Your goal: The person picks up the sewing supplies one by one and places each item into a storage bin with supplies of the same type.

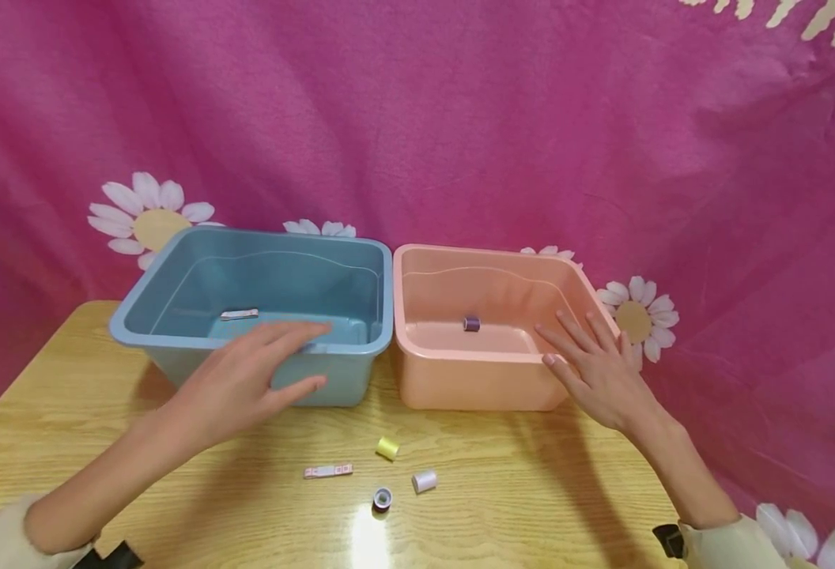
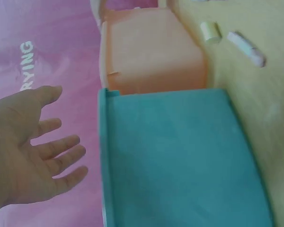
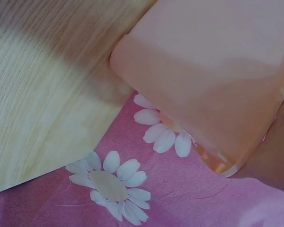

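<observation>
My left hand (image 1: 247, 379) is over the front rim of the blue bin (image 1: 335, 375), its fingers extended and holding nothing. Inside that bin lies a folded white tape measure (image 1: 239, 314). At the front right corner of the pink bin (image 1: 474, 383), my right hand (image 1: 602, 379) has its fingers spread, also without an object; whether it touches the rim I cannot tell. A purple thread spool (image 1: 471, 324) lies in the pink bin. On the table are a yellow spool (image 1: 387, 449), a pale lilac spool (image 1: 425, 481), a dark spool (image 1: 382, 499) standing on end and another folded tape measure (image 1: 328, 471).
Both bins stand side by side at the back of the wooden table (image 1: 489, 506). Behind them hangs a magenta cloth (image 1: 417, 118) with white daisies. The table's left edge shows beyond the blue bin, and a bright glare falls near the front.
</observation>
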Action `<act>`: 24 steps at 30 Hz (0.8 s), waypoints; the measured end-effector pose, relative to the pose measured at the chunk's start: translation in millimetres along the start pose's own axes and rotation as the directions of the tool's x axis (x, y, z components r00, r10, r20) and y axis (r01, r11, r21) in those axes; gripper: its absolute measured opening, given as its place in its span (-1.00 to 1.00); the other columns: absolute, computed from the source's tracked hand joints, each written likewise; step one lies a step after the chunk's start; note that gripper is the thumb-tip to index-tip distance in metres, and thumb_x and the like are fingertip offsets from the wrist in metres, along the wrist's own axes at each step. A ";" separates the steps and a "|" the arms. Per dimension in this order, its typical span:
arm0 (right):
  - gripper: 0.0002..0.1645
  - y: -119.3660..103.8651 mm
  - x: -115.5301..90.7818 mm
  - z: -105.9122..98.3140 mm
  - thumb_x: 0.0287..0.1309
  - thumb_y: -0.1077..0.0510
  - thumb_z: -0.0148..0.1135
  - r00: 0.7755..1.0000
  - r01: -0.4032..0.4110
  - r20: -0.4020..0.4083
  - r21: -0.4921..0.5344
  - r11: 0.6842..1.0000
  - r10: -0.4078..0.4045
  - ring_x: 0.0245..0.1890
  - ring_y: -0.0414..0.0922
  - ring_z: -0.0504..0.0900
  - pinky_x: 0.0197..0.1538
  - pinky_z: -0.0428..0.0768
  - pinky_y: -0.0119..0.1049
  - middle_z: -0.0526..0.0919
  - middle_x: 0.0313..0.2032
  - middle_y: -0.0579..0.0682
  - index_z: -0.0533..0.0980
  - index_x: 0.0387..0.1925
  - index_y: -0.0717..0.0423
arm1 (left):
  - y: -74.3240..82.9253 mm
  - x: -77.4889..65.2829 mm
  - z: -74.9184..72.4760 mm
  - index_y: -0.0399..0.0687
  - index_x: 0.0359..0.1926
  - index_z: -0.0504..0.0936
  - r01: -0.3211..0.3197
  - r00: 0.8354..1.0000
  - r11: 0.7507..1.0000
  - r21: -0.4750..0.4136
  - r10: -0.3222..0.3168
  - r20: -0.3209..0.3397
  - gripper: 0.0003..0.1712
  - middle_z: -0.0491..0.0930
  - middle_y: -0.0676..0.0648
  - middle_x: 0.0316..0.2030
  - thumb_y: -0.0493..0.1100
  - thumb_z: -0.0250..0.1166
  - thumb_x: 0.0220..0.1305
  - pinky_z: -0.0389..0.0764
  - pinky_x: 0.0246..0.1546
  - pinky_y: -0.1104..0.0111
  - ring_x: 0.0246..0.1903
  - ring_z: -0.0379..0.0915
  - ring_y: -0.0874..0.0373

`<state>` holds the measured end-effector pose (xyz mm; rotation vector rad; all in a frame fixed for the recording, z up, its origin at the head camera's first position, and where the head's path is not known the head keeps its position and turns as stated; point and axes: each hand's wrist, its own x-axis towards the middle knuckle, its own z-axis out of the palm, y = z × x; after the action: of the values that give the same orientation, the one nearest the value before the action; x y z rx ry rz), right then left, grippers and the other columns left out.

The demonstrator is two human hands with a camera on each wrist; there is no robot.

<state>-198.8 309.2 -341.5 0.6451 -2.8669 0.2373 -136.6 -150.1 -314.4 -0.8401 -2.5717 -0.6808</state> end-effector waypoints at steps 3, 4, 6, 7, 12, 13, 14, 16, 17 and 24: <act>-0.38 1.0 -0.7 1.5 0.50 -0.20 -0.09 1.000 -0.001 -0.004 -0.003 1.000 0.001 0.49 0.30 -0.09 0.23 -0.20 0.56 0.07 0.53 0.03 0.27 0.49 -0.20 | 0.7 -6.7 7.1 0.02 0.26 0.56 0.006 1.000 1.000 -0.016 -0.006 0.009 -0.38 0.59 -0.09 0.13 -0.02 0.48 0.20 0.56 0.02 -0.04 0.15 0.50 -0.06; -0.37 1.3 -0.8 2.0 0.50 -0.20 -0.09 1.000 -0.001 -0.003 -0.005 1.000 0.001 0.49 0.30 -0.09 0.23 -0.20 0.56 0.07 0.53 0.03 0.26 0.50 -0.20 | 1.2 -9.3 9.8 0.02 0.25 0.57 0.009 1.000 1.000 -0.021 -0.009 0.016 -0.40 0.60 -0.08 0.12 -0.03 0.48 0.20 0.58 0.00 -0.03 0.14 0.50 -0.05; -0.36 1.7 -0.9 2.7 0.50 -0.21 -0.10 1.000 -0.004 0.003 -0.008 1.000 0.004 0.49 0.30 -0.09 0.23 -0.21 0.56 0.07 0.53 0.03 0.23 0.51 -0.22 | 2.0 -14.6 16.2 0.00 0.22 0.59 0.016 0.999 1.000 -0.025 -0.016 0.033 -0.42 0.61 -0.07 0.09 -0.04 0.48 0.19 0.61 -0.05 -0.01 0.10 0.54 -0.02; -0.36 1.8 -0.9 3.0 0.50 -0.21 -0.10 1.000 -0.004 0.004 -0.007 1.000 0.004 0.49 0.30 -0.09 0.23 -0.22 0.56 0.07 0.53 0.03 0.23 0.51 -0.21 | 2.1 -17.2 20.0 -0.03 0.20 0.60 0.014 0.999 0.999 -0.031 -0.013 0.037 -0.44 0.62 -0.07 0.07 -0.06 0.49 0.18 0.62 -0.08 0.01 0.07 0.55 -0.01; -0.35 1.4 -1.0 3.0 0.51 -0.22 -0.12 1.000 -0.011 0.014 -0.005 1.000 0.011 0.49 0.30 -0.09 0.25 -0.23 0.55 0.05 0.54 0.02 0.22 0.52 -0.21 | -0.2 -27.8 38.7 -0.06 0.13 0.64 0.041 0.995 0.997 -0.062 -0.035 0.090 -0.50 0.66 -0.02 0.00 -0.08 0.49 0.18 0.64 -0.12 0.11 -0.02 0.60 0.05; -0.35 1.3 -1.1 2.8 0.51 -0.22 -0.12 1.000 -0.011 0.017 -0.004 1.000 0.012 0.49 0.30 -0.09 0.25 -0.23 0.55 0.05 0.54 0.02 0.22 0.52 -0.21 | -0.8 -30.0 42.4 -0.06 0.13 0.65 0.045 0.994 0.997 -0.066 -0.038 0.100 -0.51 0.66 -0.02 -0.01 -0.08 0.49 0.18 0.64 -0.11 0.11 -0.02 0.60 0.06; -0.35 1.3 -1.1 2.7 0.51 -0.22 -0.13 1.000 -0.012 0.020 -0.006 1.000 0.012 0.49 0.29 -0.09 0.25 -0.22 0.55 0.05 0.54 0.02 0.21 0.52 -0.21 | -1.4 -31.4 45.9 -0.05 0.12 0.65 0.056 0.992 0.996 -0.072 -0.048 0.115 -0.53 0.66 -0.01 0.00 -0.08 0.48 0.19 0.64 -0.09 0.12 -0.01 0.60 0.06; -0.36 1.1 -1.3 2.2 0.51 -0.22 -0.13 1.000 -0.013 0.024 -0.010 1.000 0.013 0.49 0.29 -0.08 0.25 -0.21 0.54 0.05 0.54 0.02 0.21 0.52 -0.22 | -2.8 -34.3 52.3 -0.04 0.12 0.65 0.066 0.989 0.994 -0.089 -0.053 0.138 -0.55 0.66 0.00 0.00 -0.07 0.47 0.21 0.62 -0.05 0.11 0.00 0.60 0.07; -0.36 1.0 -1.4 2.0 0.51 -0.22 -0.13 1.000 -0.012 0.024 -0.011 1.000 0.012 0.49 0.29 -0.08 0.25 -0.20 0.54 0.06 0.54 0.03 0.21 0.52 -0.23 | -3.5 -35.6 55.9 -0.04 0.11 0.66 0.072 0.988 0.992 -0.101 -0.057 0.146 -0.56 0.66 0.01 0.00 -0.08 0.46 0.22 0.62 -0.05 0.12 0.00 0.60 0.08; -0.36 0.0 -1.3 1.1 0.51 -0.21 -0.11 1.000 -0.006 0.006 -0.013 1.000 0.006 0.47 0.30 0.00 0.25 -0.17 0.54 0.10 0.52 0.04 0.23 0.51 -0.22 | -8.7 -43.3 75.2 -0.09 0.08 0.66 0.156 0.971 0.958 -0.240 -0.104 0.217 -0.61 0.67 -0.01 -0.02 -0.11 0.44 0.25 0.63 -0.11 0.18 -0.07 0.61 0.10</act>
<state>-197.8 309.5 -342.8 0.6358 -2.8744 0.2183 -122.1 -135.3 -399.1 -0.8620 -2.7808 -1.0339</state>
